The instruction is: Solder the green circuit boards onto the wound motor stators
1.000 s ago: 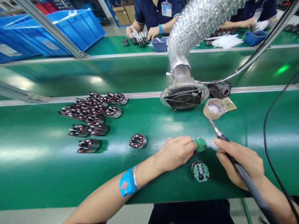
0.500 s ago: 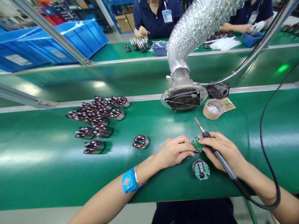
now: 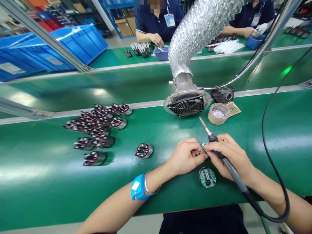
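- Fingers of the left hand (image 3: 186,156) and right hand (image 3: 229,156) pinch one small green board (image 3: 203,147) between them, just above the finished round board (image 3: 207,177).
- Right hand also grips the soldering iron (image 3: 220,156), tip up toward the fan (image 3: 186,105).
- Good practice, judged: keep the hot tip clear of fingers and seat the board squarely.
- One lone stator (image 3: 143,150) lies left of the round board; the stator pile (image 3: 97,126) beyond holds roughly a dozen.
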A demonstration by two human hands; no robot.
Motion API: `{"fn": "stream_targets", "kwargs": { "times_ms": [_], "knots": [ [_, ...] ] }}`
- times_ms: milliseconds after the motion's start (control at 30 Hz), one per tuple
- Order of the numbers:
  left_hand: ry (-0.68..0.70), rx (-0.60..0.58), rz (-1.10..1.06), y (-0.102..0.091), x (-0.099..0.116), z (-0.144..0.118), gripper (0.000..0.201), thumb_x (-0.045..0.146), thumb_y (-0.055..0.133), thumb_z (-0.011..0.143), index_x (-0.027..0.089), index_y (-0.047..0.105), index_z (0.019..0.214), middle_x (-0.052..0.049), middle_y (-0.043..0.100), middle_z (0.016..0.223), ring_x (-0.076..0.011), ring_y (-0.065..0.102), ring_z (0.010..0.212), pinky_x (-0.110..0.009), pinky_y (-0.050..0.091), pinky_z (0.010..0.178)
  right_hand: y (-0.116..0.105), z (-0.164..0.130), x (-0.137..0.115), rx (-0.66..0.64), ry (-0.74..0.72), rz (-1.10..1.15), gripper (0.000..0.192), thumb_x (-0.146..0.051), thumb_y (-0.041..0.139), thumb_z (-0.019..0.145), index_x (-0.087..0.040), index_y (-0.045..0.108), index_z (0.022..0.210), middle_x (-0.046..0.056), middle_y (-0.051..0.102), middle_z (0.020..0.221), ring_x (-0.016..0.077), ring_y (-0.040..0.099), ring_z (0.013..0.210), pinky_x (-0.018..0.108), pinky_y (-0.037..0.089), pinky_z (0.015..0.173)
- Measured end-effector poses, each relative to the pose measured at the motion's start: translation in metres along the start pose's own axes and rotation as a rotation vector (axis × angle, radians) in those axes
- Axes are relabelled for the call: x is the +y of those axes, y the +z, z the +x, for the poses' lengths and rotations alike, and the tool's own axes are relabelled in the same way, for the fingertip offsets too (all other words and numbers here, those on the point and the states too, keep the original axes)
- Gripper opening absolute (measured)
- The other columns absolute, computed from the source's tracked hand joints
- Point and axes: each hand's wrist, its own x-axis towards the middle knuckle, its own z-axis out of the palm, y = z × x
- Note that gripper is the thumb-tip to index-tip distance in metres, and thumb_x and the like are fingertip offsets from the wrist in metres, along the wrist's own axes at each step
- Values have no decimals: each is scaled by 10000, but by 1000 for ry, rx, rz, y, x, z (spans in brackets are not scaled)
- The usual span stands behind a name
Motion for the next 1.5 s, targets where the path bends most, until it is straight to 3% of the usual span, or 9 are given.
{"fn": "stream_targets", "kwargs": {
  "times_ms": [167, 333, 567, 700, 800, 933, 1500],
  "knots": [
    [15, 25, -66, 1, -4, -8, 97, 221, 668, 796, 136, 670, 749, 3, 562, 716, -51, 483, 518, -175, 439, 495, 7, -10, 7, -64, 118, -48, 268, -53, 503, 873, -181, 542, 1106, 60, 670, 900, 197, 561, 842, 345, 528, 730],
    [119, 106, 22, 8, -7, -13, 56, 155, 624, 780, 143, 636, 727, -1, 556, 721, -47, 470, 504, -168, 423, 477, 8, -15, 10, -85, 78, -23, 261, -67, 492, 883, -209, 573, 1085, 38, 682, 864, 185, 582, 827, 348, 543, 743],
    [237, 126, 139, 11, -7, -12, 61, 137, 625, 786, 148, 669, 746, -10, 588, 731, -51, 496, 515, -167, 441, 497, -31, -21, -7, -33, 116, -35, 411, -94, 548, 879, -209, 557, 1274, 48, 667, 888, 166, 619, 798, 309, 524, 703],
    [263, 153, 187, 13, -8, -13, 69, 147, 618, 798, 156, 677, 763, -12, 604, 725, -58, 508, 528, -164, 441, 500, -43, -33, -17, -32, 181, 12, 365, -121, 549, 849, -162, 614, 1206, 33, 597, 770, 140, 558, 640, 280, 472, 561],
    [260, 181, 235, 17, -7, -15, 87, 142, 608, 792, 155, 657, 721, -5, 598, 710, -55, 496, 516, -166, 426, 492, -43, -38, -21, -9, 198, 50, 285, -116, 537, 819, -149, 644, 1081, 13, 573, 692, 124, 498, 539, 270, 418, 480],
    [262, 211, 282, 20, -6, -15, 104, 124, 597, 779, 153, 632, 685, 4, 583, 691, -52, 485, 512, -163, 409, 487, -41, -36, -23, -24, 158, 62, 244, -91, 516, 794, -143, 641, 997, 27, 620, 726, 124, 526, 549, 272, 442, 508],
    [304, 266, 388, 24, -8, -16, 92, 134, 575, 794, 153, 615, 715, 2, 592, 696, -58, 486, 511, -165, 394, 479, -37, -36, -21, -34, 127, 85, 280, -53, 514, 777, -123, 623, 1025, 31, 595, 736, 123, 501, 578, 281, 425, 516]
  ]
}}
